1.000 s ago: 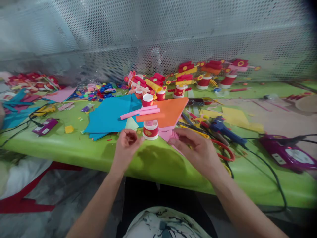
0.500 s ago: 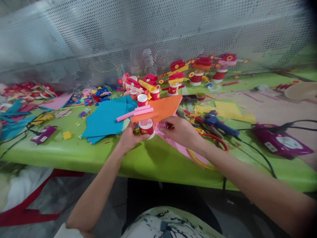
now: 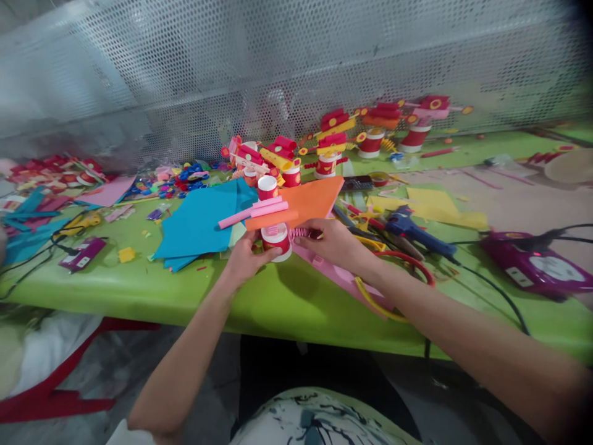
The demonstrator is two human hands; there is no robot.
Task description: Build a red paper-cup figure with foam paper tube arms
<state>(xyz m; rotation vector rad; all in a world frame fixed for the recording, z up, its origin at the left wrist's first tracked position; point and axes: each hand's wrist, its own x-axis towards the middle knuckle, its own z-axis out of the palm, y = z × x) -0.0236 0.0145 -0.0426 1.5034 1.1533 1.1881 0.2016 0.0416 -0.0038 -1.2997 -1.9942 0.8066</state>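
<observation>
The person's left hand grips the red, white-rimmed paper cup on the green surface; the right hand pinches a pink, spring-shaped, foam-like strip just right of that cup. I'd hold the cup steady and pinch lightly.

The red paper cup, white at rim and base, stands upright, its lower left side gripped by the left hand. A pink folded-paper piece rises from the cup's mouth. Above the cup, an orange roll lies crosswise beneath slim pink tubes. Right of the cup, the right hand pinches a pink coil, held roughly level, its free end close against the cup's side; contact is unclear.
</observation>
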